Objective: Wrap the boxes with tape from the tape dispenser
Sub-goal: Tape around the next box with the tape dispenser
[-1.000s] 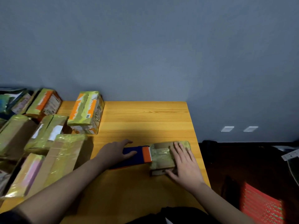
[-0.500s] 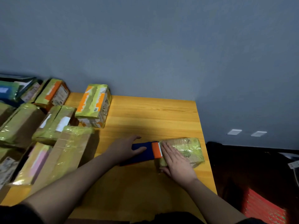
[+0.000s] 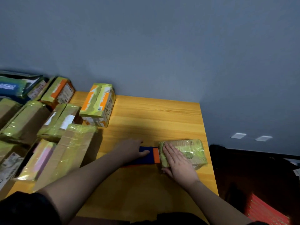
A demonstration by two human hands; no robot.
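Observation:
A small cardboard box [image 3: 190, 149] wrapped in yellow-green tape lies near the right edge of the wooden table [image 3: 155, 114]. My right hand [image 3: 177, 161] lies flat on the box's left part, fingers straight and pressing down. Against the box's left end sits the blue tape dispenser [image 3: 148, 155] with its orange blade end [image 3: 156, 155] touching the box. My left hand [image 3: 131, 149] grips the dispenser's blue body from the left, thumb along its near side. The dispenser's handle end is hidden under that hand.
Several taped cardboard boxes crowd the table's left side; the nearest long one [image 3: 71, 148] lies just left of my left forearm. An orange-printed box [image 3: 97, 104] stands at the back. The table ends close to the right of the small box, with dark floor beyond.
The small box has turned and now lies lengthwise to the right of the dispenser. My right hand slid from its right part to its left end. My left hand stays on the dispenser.

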